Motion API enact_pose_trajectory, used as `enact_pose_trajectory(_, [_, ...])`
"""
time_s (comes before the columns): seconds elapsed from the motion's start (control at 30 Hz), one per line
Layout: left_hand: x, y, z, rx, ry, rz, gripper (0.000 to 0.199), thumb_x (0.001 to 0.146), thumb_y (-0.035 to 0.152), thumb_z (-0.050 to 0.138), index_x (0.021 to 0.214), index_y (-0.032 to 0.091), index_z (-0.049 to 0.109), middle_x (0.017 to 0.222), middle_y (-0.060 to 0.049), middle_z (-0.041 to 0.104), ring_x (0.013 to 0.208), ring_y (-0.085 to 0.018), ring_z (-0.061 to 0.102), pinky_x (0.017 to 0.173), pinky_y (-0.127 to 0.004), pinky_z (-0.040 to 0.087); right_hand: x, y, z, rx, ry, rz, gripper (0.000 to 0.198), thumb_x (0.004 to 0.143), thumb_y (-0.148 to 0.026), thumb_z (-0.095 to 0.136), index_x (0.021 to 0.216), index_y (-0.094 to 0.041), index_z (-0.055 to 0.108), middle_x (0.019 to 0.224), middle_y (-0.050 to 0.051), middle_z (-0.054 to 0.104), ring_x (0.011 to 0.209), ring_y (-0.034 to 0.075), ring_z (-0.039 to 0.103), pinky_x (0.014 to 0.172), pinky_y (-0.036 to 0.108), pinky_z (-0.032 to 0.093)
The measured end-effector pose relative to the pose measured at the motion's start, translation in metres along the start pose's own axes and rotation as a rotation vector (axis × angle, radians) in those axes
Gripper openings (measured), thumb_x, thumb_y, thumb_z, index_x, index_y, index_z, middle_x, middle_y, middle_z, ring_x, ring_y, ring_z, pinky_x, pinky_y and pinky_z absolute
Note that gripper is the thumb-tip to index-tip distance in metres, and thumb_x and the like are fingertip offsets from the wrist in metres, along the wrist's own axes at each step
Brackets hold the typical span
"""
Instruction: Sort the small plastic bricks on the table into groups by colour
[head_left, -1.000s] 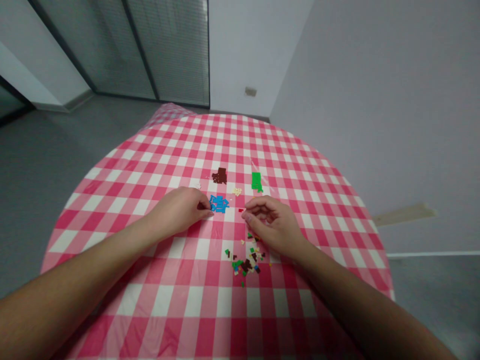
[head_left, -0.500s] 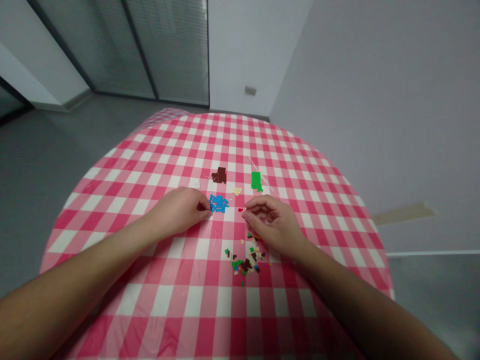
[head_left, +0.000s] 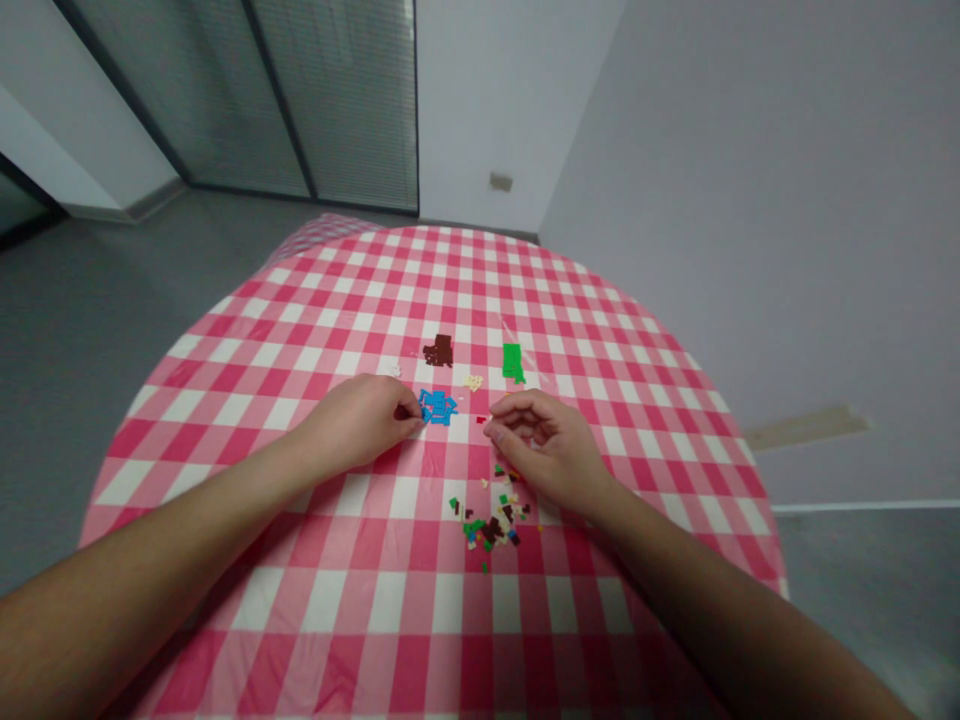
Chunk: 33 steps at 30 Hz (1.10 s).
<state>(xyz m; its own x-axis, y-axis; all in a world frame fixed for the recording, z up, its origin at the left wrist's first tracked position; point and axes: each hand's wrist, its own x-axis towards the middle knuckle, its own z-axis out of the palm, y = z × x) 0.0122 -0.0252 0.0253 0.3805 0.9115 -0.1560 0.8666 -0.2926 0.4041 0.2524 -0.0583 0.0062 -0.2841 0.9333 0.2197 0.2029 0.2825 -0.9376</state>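
Note:
My left hand (head_left: 371,422) rests on the table with its thumb and fingertips pinched together. They touch the left edge of a cluster of small blue toy bricks (head_left: 438,408); whatever lies between the fingertips is hidden. Across from it, my right hand (head_left: 544,440) is half curled, thumb and index finger slightly apart, with nothing visible between them. Just left of its fingertips lies a small red piece (head_left: 481,420). Below, nearer to me, a mixed heap of brown, green, cream and other tiny bricks (head_left: 493,528) is spread out.
Farther back are a brown brick group (head_left: 439,350), a green group (head_left: 512,361) and a few cream pieces (head_left: 473,382). White pieces (head_left: 394,370) lie behind my left hand. A red-and-white checked cloth (head_left: 330,620) covers the round table. Walls stand behind and at right.

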Motion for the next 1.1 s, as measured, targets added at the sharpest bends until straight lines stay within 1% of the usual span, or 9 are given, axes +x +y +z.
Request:
enact_pose_trajectory(0.2, [0.001, -0.001, 0.001, -0.008, 0.005, 0.000, 0.022, 0.085, 0.033, 0.059, 0.080, 0.023, 0.077, 0.082, -0.003, 0.076, 0.069, -0.019, 0.064, 0.060, -0.029, 0.037, 0.000, -0.001, 0.000, -0.023, 0.005, -0.006, 0.012, 0.085, -0.023, 0.067, 0.096, -0.020, 0.064, 0.081, 0.003, 0.069, 0.069, 0.012, 0.064, 0.057, 0.024, 0.050])
enact_pose_trajectory(0.33, [0.000, 0.000, -0.001, -0.017, 0.015, 0.003, 0.019, 0.085, 0.031, 0.061, 0.080, 0.023, 0.078, 0.081, -0.003, 0.076, 0.070, -0.019, 0.065, 0.062, -0.030, 0.039, 0.003, -0.004, -0.007, -0.148, -0.021, 0.010, 0.010, 0.085, -0.023, 0.065, 0.094, -0.018, 0.067, 0.075, 0.002, 0.068, 0.062, 0.011, 0.060, 0.054, 0.023, 0.045])
enact_pose_trajectory(0.4, [-0.002, 0.002, -0.003, -0.027, 0.009, 0.042, 0.017, 0.085, 0.029, 0.062, 0.081, 0.024, 0.078, 0.082, -0.002, 0.076, 0.071, -0.020, 0.065, 0.063, -0.029, 0.040, 0.006, -0.007, -0.014, -0.248, -0.135, 0.035, 0.010, 0.085, -0.023, 0.063, 0.091, -0.017, 0.069, 0.070, 0.001, 0.067, 0.057, 0.011, 0.057, 0.052, 0.023, 0.042])
enact_pose_trajectory(0.43, [-0.003, 0.004, -0.003, -0.039, -0.006, 0.087, 0.016, 0.085, 0.027, 0.063, 0.081, 0.024, 0.078, 0.083, -0.002, 0.077, 0.073, -0.019, 0.066, 0.064, -0.029, 0.041, 0.007, -0.009, -0.017, -0.305, -0.227, 0.038, 0.010, 0.085, -0.022, 0.062, 0.088, -0.017, 0.070, 0.068, 0.001, 0.067, 0.056, 0.011, 0.056, 0.053, 0.023, 0.041])
enact_pose_trajectory(0.57, [-0.010, 0.014, -0.002, -0.139, -0.135, 0.377, 0.014, 0.085, 0.014, 0.065, 0.083, 0.021, 0.077, 0.088, -0.002, 0.077, 0.081, -0.017, 0.069, 0.073, -0.026, 0.047, 0.011, -0.018, -0.031, -0.520, -0.647, 0.009, 0.018, 0.082, -0.011, 0.059, 0.083, -0.018, 0.075, 0.075, 0.002, 0.072, 0.065, 0.013, 0.061, 0.062, 0.025, 0.043])
enact_pose_trajectory(0.63, [-0.014, 0.019, 0.000, -0.198, -0.181, 0.500, 0.015, 0.085, 0.010, 0.064, 0.085, 0.020, 0.076, 0.089, -0.001, 0.076, 0.083, -0.015, 0.069, 0.074, -0.024, 0.048, 0.011, -0.023, -0.035, -0.550, -0.771, 0.018, 0.022, 0.079, -0.008, 0.058, 0.084, -0.019, 0.077, 0.080, 0.003, 0.074, 0.069, 0.013, 0.063, 0.064, 0.024, 0.043])
enact_pose_trajectory(0.77, [-0.022, 0.025, 0.008, -0.270, -0.203, 0.653, 0.020, 0.085, 0.006, 0.063, 0.092, 0.020, 0.075, 0.092, -0.001, 0.075, 0.084, -0.014, 0.070, 0.075, -0.021, 0.050, 0.008, -0.031, -0.038, -0.568, -0.894, 0.077, 0.030, 0.074, -0.003, 0.058, 0.087, -0.019, 0.080, 0.081, 0.003, 0.075, 0.067, 0.013, 0.061, 0.063, 0.023, 0.042])
enact_pose_trajectory(0.87, [-0.025, 0.028, 0.013, -0.280, -0.234, 0.716, 0.021, 0.087, 0.005, 0.062, 0.095, 0.021, 0.075, 0.093, -0.001, 0.075, 0.087, -0.014, 0.069, 0.077, -0.021, 0.050, 0.006, -0.034, -0.036, -0.553, -0.984, 0.068, 0.030, 0.072, -0.002, 0.059, 0.086, -0.020, 0.080, 0.076, 0.001, 0.073, 0.062, 0.011, 0.056, 0.060, 0.022, 0.040])
enact_pose_trajectory(1.1, [-0.024, 0.031, 0.018, -0.278, -0.300, 0.707, 0.020, 0.088, 0.006, 0.061, 0.092, 0.020, 0.074, 0.092, -0.001, 0.074, 0.088, -0.014, 0.069, 0.079, -0.021, 0.051, 0.002, -0.029, -0.028, -0.554, -1.048, 0.035, 0.032, 0.075, -0.004, 0.057, 0.089, -0.021, 0.081, 0.078, 0.001, 0.073, 0.064, 0.011, 0.055, 0.061, 0.023, 0.038])
